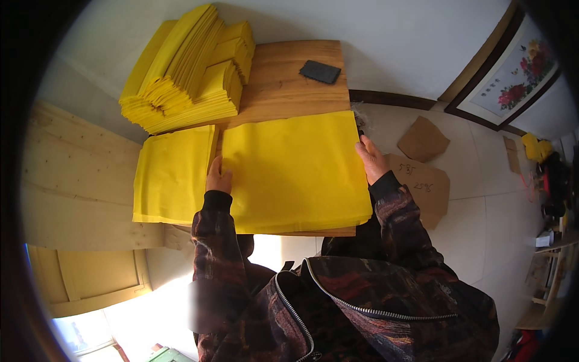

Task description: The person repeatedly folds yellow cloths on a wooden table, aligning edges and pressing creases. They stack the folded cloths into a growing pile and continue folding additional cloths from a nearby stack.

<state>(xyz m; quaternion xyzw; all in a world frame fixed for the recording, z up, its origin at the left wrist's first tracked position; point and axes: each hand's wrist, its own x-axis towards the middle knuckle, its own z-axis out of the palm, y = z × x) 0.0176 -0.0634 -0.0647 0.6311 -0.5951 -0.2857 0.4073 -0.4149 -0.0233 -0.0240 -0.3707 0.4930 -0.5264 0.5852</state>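
Note:
A wide yellow sheet stack (294, 172), of paper or thin cloth, lies at the front of a wooden table (276, 92) and overhangs its right edge. My left hand (220, 177) holds the stack's left edge, its thumb over the top. At the opposite edge my right hand (372, 159) grips the stack, with the fingers partly hidden. Just left of my left hand, a smaller yellow sheet pile (174, 174) lies flat. Behind it rises a tall heap of folded yellow sheets (181, 72), bent over in thick bundles.
A dark grey cloth piece (320, 72) lies at the table's back right. Flattened brown cardboard (418, 185) bearing handwriting is on the tiled floor, beside another brown piece (424, 139). A wooden panel (86, 181) stands left; a framed flower picture (511, 77) leans right.

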